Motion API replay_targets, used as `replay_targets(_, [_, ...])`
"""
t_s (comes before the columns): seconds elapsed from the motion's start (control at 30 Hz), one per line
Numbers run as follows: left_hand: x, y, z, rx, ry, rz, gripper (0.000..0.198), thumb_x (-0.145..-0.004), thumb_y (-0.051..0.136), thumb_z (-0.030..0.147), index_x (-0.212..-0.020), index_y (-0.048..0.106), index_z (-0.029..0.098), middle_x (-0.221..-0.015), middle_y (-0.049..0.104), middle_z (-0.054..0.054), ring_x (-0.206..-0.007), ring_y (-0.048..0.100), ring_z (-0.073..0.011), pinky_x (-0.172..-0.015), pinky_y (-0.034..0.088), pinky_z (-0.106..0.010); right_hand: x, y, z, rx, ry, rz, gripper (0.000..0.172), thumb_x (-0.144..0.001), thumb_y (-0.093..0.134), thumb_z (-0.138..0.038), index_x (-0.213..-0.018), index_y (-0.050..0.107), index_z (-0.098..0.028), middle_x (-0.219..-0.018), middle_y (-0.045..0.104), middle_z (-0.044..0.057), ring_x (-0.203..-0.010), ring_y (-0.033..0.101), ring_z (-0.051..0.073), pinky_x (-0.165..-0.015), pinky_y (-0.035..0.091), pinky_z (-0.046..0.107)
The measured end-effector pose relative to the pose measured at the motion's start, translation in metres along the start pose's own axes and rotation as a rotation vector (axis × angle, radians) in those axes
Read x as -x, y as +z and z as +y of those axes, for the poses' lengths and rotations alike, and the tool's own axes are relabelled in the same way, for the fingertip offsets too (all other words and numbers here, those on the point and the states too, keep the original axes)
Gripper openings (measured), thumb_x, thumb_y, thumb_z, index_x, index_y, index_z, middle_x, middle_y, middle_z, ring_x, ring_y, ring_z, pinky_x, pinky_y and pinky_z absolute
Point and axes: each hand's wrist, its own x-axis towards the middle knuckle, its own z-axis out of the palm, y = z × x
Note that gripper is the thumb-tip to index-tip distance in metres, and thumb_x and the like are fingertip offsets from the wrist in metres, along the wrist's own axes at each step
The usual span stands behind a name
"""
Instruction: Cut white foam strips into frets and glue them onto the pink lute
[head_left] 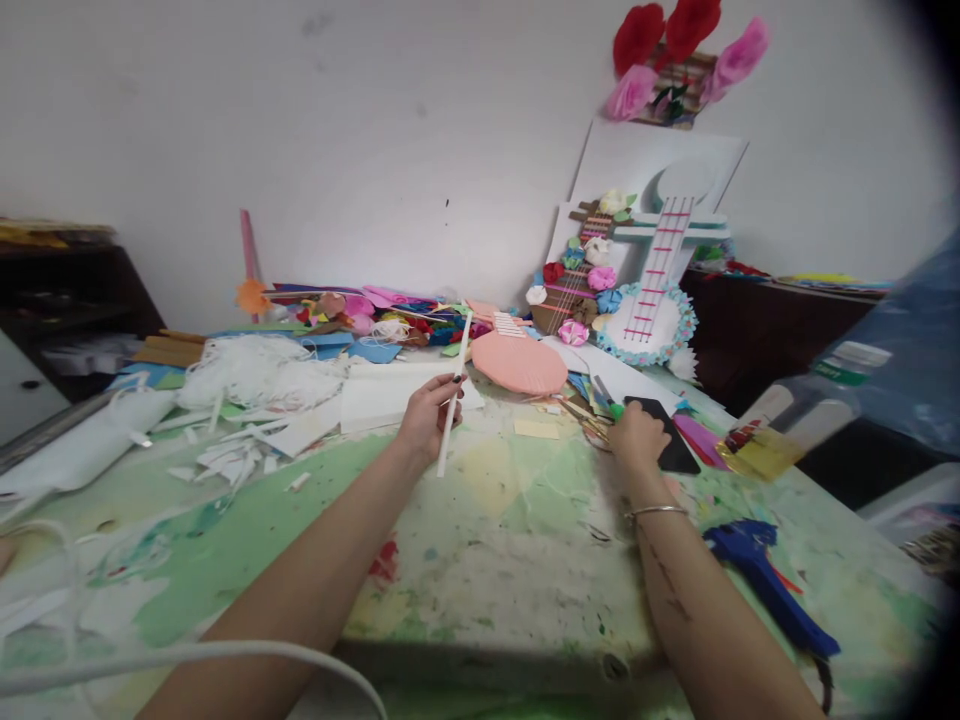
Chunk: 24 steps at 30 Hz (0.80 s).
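Observation:
My left hand (431,415) is closed on a narrow white paper strip (454,415), held upright at a slant above the table. At the right, my right hand (637,437) is curled round a small green-handled tool (616,410) with a grey blade-like end; its exact kind is hard to make out. Beside that hand lie a black phone-like slab (679,448) and brass-coloured scissors (583,418). Beyond and between my hands rests a pink paper guitar-like instrument (519,362) with a round body. A small cream card (536,429) lies in front of it.
A blue glue gun (772,580) lies by my right forearm. White paper scraps (232,455) and shredded paper (259,375) cover the left. Decorated model instruments (649,320) lean at the back. A plastic bottle (810,410) stands right. A white cable (247,650) crosses the near left.

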Motion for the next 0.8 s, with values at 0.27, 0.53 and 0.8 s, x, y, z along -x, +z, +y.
replay_targets(0.27, [0.0,0.0,-0.001,0.102,-0.116,-0.027,0.006,-0.069,0.064,0.008,-0.073,0.061,0.01,-0.061,0.054,0.001,-0.047,0.05,-0.0052,-0.045,0.042,-0.017,0.001,0.021,-0.011,0.04,-0.28,-0.065,0.026,-0.082,0.055,-0.024,-0.093,0.067,-0.004,-0.1,0.061,0.023,-0.101,0.055,0.03,-0.084,0.038,0.034])
replay_targets(0.53, [-0.002,0.0,-0.005,0.113,-0.087,-0.036,0.01,-0.076,0.061,0.007,-0.084,0.064,0.01,-0.064,0.06,0.0,-0.052,0.057,-0.0061,-0.05,0.047,-0.016,-0.002,0.023,-0.011,0.041,-0.27,-0.168,0.035,-0.082,0.06,-0.033,-0.101,0.061,-0.004,-0.099,0.064,0.023,-0.095,0.061,0.029,-0.081,0.044,0.036])
replay_targets(0.8, [0.002,0.004,-0.003,0.073,-0.064,-0.019,0.013,-0.07,0.063,0.004,-0.08,0.062,0.011,-0.073,0.066,-0.005,-0.065,0.066,-0.0136,-0.064,0.053,-0.024,0.002,0.012,-0.012,-0.046,-0.239,-0.253,0.039,-0.074,0.06,-0.027,-0.106,0.058,-0.006,-0.097,0.065,0.026,-0.09,0.063,0.033,-0.071,0.046,0.036])
